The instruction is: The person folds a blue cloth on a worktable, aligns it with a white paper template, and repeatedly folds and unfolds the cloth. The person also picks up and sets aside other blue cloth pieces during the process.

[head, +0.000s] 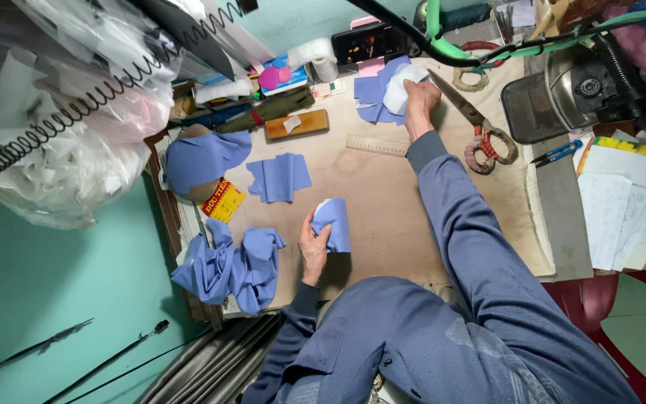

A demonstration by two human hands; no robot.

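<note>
- Left hand (314, 247) is closed around a small folded piece of blue fabric (333, 224), pinning it near the front edge of the brown counter (383, 224), fingers wrapped on its left side
- Right hand (417, 96) reaches far across the counter and grips a white fabric piece (400, 88) that lies on a stack of blue cut pieces (371, 93) at the back
- Large scissors (480, 127) with wrapped handles lie just beside the right hand, blades pointing toward the stack; a wooden ruler (377, 145) lies between the two hands
- Another flat blue piece (279, 177) sits near the left hand, and a crumpled heap of blue cloth (229, 265) hangs over the counter's left edge
- To lift the white piece cleanly, I judge it best to pinch only its top layer and peel it up slowly, so the blue pieces beneath are not dragged out of their stack
- Keeping the wrist clear of the scissor blades seems wise, since they lie so close to the reaching arm
- Left hand would do well to keep its blue piece flat and folded as it is, edges aligned, so the white piece can be matched to it without re-folding
- A block of tailor's chalk or similar in a wooden holder (297, 124) lies well apart to the left
</note>
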